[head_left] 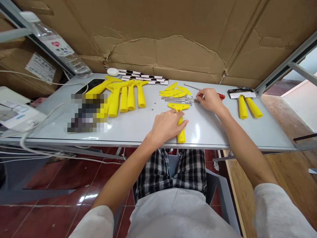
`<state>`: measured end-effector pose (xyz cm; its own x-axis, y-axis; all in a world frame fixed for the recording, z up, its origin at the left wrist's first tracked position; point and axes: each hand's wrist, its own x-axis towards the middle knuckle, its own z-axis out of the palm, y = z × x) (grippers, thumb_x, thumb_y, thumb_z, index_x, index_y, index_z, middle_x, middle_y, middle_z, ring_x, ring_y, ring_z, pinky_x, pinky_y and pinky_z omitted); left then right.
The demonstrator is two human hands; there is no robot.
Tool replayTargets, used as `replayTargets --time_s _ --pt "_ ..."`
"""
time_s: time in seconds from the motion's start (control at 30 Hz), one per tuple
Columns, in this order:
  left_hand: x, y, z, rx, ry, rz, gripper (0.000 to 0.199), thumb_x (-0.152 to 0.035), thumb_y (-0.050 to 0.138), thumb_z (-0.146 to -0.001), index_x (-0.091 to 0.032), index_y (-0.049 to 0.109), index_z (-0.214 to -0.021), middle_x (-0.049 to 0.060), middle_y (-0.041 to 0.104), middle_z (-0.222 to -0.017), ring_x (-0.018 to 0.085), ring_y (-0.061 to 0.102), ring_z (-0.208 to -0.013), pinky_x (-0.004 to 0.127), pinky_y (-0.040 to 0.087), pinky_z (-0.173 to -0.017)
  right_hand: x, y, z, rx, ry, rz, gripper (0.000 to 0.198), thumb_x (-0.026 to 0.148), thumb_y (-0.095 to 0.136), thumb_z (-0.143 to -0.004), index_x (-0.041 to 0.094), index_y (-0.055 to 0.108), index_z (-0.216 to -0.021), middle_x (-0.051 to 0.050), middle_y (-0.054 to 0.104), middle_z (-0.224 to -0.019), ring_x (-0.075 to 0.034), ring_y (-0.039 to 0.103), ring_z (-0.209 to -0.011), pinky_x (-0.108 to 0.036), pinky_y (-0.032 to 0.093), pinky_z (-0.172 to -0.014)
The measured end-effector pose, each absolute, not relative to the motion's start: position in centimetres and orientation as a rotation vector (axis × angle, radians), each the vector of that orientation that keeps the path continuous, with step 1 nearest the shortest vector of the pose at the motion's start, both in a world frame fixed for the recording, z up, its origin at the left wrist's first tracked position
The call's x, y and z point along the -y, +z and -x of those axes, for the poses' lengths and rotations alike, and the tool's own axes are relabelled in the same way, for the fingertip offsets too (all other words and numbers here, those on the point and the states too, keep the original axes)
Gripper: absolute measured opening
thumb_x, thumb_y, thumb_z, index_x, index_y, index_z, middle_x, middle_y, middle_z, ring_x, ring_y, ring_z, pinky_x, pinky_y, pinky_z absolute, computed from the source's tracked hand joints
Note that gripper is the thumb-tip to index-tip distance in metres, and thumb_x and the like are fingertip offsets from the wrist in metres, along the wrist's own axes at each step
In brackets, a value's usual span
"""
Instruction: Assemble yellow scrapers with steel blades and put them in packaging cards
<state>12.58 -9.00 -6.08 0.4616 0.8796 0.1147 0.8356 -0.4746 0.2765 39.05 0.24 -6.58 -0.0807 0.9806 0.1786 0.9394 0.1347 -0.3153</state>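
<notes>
My left hand point(167, 125) is closed on a yellow T-shaped scraper handle point(181, 135), which lies with its wide head pointing away from me near the table's front edge. Farther right, my right hand point(210, 99) has its fingertips pinched at the right end of a small pile of screws point(189, 102) and thin metal strips point(173, 99). Whatever sits between those fingertips is too small to make out. Just behind the strips lie several flat yellow plastic pieces point(173, 91). A screwdriver with a red handle point(221, 96) lies partly hidden behind my right hand.
Several yellow scraper handles point(123, 99) lie on the left of the grey table point(138, 129), beside a blurred patch. Two packaged yellow scrapers point(243, 106) lie at the right. Black-and-white strips point(146, 77), a phone point(92, 85) and a plastic bottle point(58, 46) stand or lie behind, before cardboard point(160, 39).
</notes>
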Motion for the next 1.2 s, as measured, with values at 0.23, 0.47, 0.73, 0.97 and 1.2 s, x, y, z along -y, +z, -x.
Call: replayTargets --time_s 0.23,0.47,0.73,0.97,1.2 --pt "9.6 -5.8 -11.7 -1.497 0.278 -2.548 0.046 -0.052 0.059 -0.109 -0.027 0.082 -0.14 0.014 0.082 -0.122 0.038 0.079 -0.103 0.049 0.06 -0.08 0.5 -7.1 -38.5 2.079 0.216 1.708 0.037 0.034 0.055 -0.097 0.016 0.083 -0.113 -0.012 0.078 -0.116 -0.022 0.065 -0.1 -0.043 0.056 -0.105" --pt "9.7 -5.2 -10.0 -1.485 0.201 -2.56 0.043 -0.047 0.062 -0.108 -0.032 0.076 -0.146 0.01 0.082 -0.12 0.036 0.079 -0.103 0.043 0.057 -0.078 0.9 -7.2 -38.4 2.098 0.252 1.686 0.036 0.032 0.056 -0.097 0.016 0.084 -0.112 -0.012 0.078 -0.117 -0.021 0.066 -0.099 -0.043 0.055 -0.106" --pt "9.6 -5.2 -10.4 -1.574 0.171 -2.61 0.059 -0.042 0.057 -0.108 -0.024 0.062 -0.164 0.019 0.074 -0.139 0.044 0.073 -0.119 0.051 0.061 -0.083 1.5 -7.8 -37.6 2.147 0.295 1.653 0.031 0.03 0.058 -0.097 0.017 0.083 -0.111 -0.009 0.078 -0.116 -0.018 0.065 -0.096 -0.034 0.054 -0.097" --pt "9.3 -4.7 -12.6 -1.62 0.057 -2.634 0.064 -0.041 0.053 -0.11 -0.022 0.051 -0.172 0.021 0.07 -0.147 0.042 0.07 -0.128 0.05 0.061 -0.093 1.5 -8.4 -37.5 2.144 0.334 1.603 0.026 0.027 0.061 -0.098 0.019 0.082 -0.109 -0.006 0.078 -0.115 -0.016 0.064 -0.094 -0.03 0.05 -0.091" --pt "8.1 -5.0 -13.3 -1.622 0.04 -2.605 0.061 -0.04 0.05 -0.111 -0.021 0.053 -0.169 0.019 0.073 -0.142 0.041 0.074 -0.123 0.051 0.059 -0.094 1.5 -8.1 -37.3 2.137 0.377 1.611 0.023 0.023 0.062 -0.097 0.018 0.082 -0.106 -0.006 0.078 -0.113 -0.015 0.062 -0.091 -0.029 0.046 -0.088"
